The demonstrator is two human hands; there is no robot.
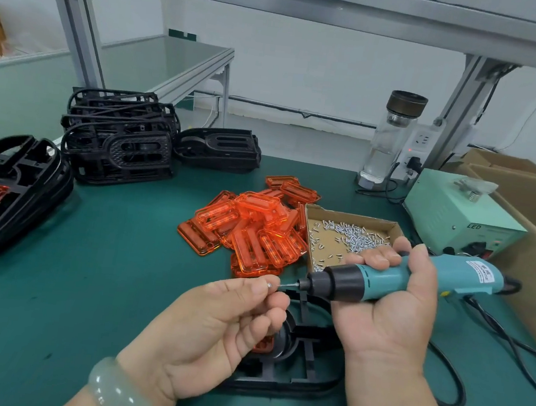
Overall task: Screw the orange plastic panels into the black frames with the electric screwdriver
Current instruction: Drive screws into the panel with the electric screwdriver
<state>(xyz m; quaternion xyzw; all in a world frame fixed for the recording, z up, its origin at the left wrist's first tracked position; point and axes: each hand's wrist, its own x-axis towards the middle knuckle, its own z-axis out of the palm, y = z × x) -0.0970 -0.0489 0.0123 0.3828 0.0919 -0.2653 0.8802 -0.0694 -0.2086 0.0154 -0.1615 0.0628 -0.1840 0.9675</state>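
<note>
While your left hand (pixel 212 323) pinches a tiny, slippery screw (pixel 269 285) at the bit tip, your right hand (pixel 392 303) wraps the electric screwdriver (pixel 385 279); hold its teal barrel firmly. Just below your fingers (pixel 380 258) lies the stiff black frame (pixel 300 376), a light orange panel (pixel 264 343) peeking out under your left palm.

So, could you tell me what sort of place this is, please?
Most likely a small factory assembly bench: stacked black frames, a pile of orange panels and a box of screws.
</note>
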